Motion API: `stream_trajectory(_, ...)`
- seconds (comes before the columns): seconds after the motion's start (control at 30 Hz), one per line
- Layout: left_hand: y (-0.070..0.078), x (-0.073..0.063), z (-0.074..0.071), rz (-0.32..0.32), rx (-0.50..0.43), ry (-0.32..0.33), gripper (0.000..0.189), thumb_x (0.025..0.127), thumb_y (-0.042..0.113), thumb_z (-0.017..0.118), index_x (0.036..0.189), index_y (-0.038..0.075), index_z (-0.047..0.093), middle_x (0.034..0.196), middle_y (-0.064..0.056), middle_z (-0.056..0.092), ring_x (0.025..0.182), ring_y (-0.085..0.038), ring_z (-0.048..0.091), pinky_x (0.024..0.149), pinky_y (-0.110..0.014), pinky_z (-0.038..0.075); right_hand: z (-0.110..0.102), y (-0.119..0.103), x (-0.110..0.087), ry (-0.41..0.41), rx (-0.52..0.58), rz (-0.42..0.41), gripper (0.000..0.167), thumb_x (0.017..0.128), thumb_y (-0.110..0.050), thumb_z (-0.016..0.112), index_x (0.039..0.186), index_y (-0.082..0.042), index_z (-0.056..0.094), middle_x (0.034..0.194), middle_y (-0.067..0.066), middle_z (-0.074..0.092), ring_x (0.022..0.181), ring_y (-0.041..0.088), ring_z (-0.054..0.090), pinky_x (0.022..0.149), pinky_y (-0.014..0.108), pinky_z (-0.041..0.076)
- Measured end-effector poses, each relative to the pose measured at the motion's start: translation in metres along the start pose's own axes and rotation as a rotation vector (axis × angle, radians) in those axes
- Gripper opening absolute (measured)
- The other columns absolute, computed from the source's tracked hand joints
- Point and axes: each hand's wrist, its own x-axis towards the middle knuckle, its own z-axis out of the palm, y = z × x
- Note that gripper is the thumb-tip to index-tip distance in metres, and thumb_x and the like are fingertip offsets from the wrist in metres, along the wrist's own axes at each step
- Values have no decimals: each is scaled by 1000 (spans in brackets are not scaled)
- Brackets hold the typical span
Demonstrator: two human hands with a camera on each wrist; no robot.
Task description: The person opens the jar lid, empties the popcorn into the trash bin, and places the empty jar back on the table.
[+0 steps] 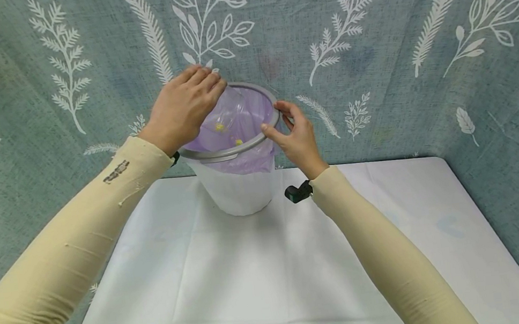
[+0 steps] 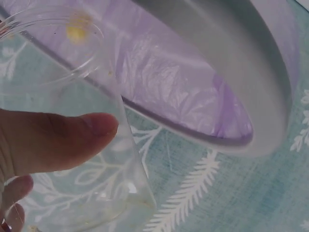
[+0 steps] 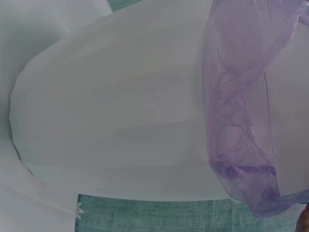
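A white trash bin (image 1: 234, 192) stands at the table's back edge, lined with a purple plastic bag (image 1: 259, 161) under a grey rim ring (image 1: 219, 154). My left hand (image 1: 184, 106) holds a clear plastic cup (image 2: 113, 193), tipped with its mouth toward the bin's opening. In the left wrist view the thumb lies along the cup's side. Small yellow bits (image 1: 219, 127) show at the opening. With thumb and fingers my right hand (image 1: 297, 135) pinches the ring's right side. The right wrist view shows mainly the bin's wall and the bag's overhang.
A white cloth covers the table (image 1: 236, 289). Behind it and at both sides hangs a teal curtain (image 1: 268, 36) with white leaf prints, close behind the bin. A small black device (image 1: 298, 193) is strapped at the right wrist.
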Motion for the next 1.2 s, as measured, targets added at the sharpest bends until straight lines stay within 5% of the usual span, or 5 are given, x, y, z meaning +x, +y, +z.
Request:
stream_trajectory(0.8, 1, -4, 4, -40, -56, 28, 64, 84, -13, 67, 146, -10, 52, 148, -28, 54, 139, -42, 49, 124, -50, 31, 0, 2, -1, -1, -7, -8, 64, 97, -16, 78, 149, 5, 48, 152, 17, 52, 140, 24, 47, 119, 22, 35)
stream_trajectory(0.93, 1, -9, 5, -81, -105, 30, 67, 82, -11, 68, 147, -10, 51, 148, -27, 55, 139, -42, 49, 123, -50, 33, 1, 2, -1, -4, -4, -1, 64, 97, -16, 78, 149, 5, 48, 152, 17, 52, 140, 23, 47, 119, 22, 35)
stream_trajectory(1.2, 0, -14, 2, -272, -331, -13, 105, 69, 14, 97, 155, -7, 40, 152, -25, 50, 143, -44, 44, 123, -55, 32, 1, 2, 0, -1, 6, -4, 63, 97, -15, 79, 149, 5, 48, 152, 17, 52, 141, 23, 47, 119, 22, 35)
